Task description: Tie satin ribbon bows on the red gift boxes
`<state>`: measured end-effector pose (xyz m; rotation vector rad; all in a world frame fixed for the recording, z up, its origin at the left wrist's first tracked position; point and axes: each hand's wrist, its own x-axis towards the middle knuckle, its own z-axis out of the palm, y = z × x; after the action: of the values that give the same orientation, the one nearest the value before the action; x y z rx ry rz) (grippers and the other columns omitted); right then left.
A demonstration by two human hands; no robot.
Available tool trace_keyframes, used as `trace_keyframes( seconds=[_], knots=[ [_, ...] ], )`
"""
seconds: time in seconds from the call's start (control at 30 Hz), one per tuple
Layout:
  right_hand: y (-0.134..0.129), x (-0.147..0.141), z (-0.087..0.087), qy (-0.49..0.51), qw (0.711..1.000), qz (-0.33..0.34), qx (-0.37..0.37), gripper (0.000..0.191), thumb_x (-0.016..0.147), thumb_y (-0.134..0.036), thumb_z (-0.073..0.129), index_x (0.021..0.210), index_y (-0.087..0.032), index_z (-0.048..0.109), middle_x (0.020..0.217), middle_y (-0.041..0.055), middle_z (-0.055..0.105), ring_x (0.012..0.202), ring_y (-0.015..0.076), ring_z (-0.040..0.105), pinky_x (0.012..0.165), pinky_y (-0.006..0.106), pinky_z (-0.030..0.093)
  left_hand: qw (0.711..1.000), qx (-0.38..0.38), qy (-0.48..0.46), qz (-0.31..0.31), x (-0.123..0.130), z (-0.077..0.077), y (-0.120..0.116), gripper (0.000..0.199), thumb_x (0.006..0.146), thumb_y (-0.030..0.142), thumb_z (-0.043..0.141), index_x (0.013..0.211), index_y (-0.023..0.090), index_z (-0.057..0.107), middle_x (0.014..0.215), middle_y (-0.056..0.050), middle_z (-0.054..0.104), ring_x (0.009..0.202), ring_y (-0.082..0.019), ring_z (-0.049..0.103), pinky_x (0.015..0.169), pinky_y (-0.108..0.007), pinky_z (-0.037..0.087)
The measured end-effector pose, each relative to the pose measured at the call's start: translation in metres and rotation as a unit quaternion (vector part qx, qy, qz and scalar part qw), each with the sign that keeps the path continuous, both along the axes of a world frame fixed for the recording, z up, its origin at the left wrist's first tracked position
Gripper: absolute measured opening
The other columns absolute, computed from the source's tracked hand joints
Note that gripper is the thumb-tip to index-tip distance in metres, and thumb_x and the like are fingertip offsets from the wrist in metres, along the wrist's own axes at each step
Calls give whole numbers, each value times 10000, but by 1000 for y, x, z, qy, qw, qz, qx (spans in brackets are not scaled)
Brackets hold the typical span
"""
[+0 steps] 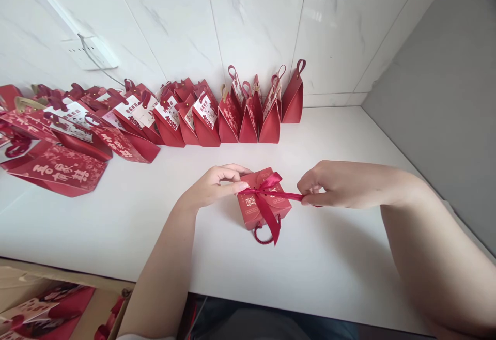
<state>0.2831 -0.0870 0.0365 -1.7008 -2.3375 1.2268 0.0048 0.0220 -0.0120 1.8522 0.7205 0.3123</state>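
Observation:
A small red box [251,216] with pale printing and a dark red rope handle lies on the white table. Across its top runs a shiny red ribbon [267,216], crossed or knotted near the middle, with one tail hanging over the front. My left hand [222,182] is at the box's left upper edge, thumb and fingers pinching the ribbon there. To the right of the box, my right hand [320,187] has the ribbon's other end pinched between thumb and fingers, and that stretch is pulled taut.
Many red gift boxes [230,118] with ribbon loops stand along the tiled wall, from the far left to past the middle. A cardboard box [101,304] holding red items is at the lower left. A grey wall [442,81] rises on the right.

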Motion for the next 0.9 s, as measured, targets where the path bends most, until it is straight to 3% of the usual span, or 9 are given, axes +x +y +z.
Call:
trace_keyframes(
  seconds=[0.17,0.33,0.53,0.7,0.9],
  knots=[
    [4,-4,-2,22,1000,-9,-8,259,838,-419,551,682,-213,533,682,4,517,567,136,411,513,274,291,1000,-12,-14,-9,3,-3,-2,351,779,370,721,618,164,487,1292,-74,595,1155,-296,567,1007,-440,388],
    [8,-20,-4,64,995,-60,-50,441,892,-554,454,635,-198,413,608,-18,403,515,108,299,482,268,254,999,-36,-21,-2,5,-3,-3,366,830,410,666,612,156,519,1273,-82,602,1121,-285,588,980,-422,409],
    [10,-23,-9,87,994,-42,-41,348,898,-452,481,667,-195,443,611,-31,352,525,100,270,475,260,221,999,-39,-28,-17,5,-4,-2,331,872,423,617,686,149,630,1266,-84,601,1106,-260,586,952,-387,436],
    [7,-21,-4,110,994,-14,12,260,890,-381,493,705,-199,487,622,-38,381,533,98,286,484,254,238,1000,-2,-24,-14,5,-1,-3,359,881,422,605,646,151,575,1254,-77,600,1092,-242,585,923,-356,446],
    [7,-27,-4,61,997,-37,14,303,863,-323,474,607,-199,369,553,-41,325,490,96,256,442,263,212,999,26,-8,-40,2,4,-2,348,888,400,607,648,158,533,1255,-59,590,1128,-231,569,995,-353,402]
  ],
)
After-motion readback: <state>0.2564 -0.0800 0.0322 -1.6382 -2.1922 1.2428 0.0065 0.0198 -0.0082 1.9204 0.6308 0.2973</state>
